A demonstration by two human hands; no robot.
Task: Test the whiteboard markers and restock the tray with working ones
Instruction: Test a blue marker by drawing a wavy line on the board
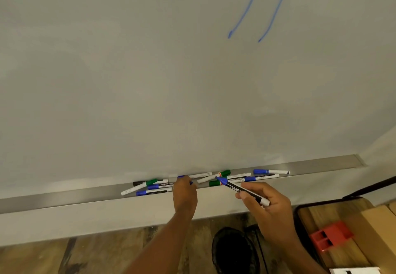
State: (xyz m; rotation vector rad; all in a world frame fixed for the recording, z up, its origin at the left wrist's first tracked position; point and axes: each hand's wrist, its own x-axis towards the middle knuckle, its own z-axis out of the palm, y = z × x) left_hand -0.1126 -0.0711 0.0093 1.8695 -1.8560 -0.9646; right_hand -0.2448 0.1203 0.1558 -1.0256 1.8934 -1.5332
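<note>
Only two arms of the person show. The left grip (a bare hand) runs into a left forearm that is uncovered down to the lower edge of the view. The right grip is bare as well, and its right forearm is likewise uncovered to the edge. Low between the arms lies a dark rounded shape (perhaps a shoe; it cannot be told).

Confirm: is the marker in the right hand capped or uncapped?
Uncapped: the marker in the right hand ends in a bare, tapered blue tip.
</note>
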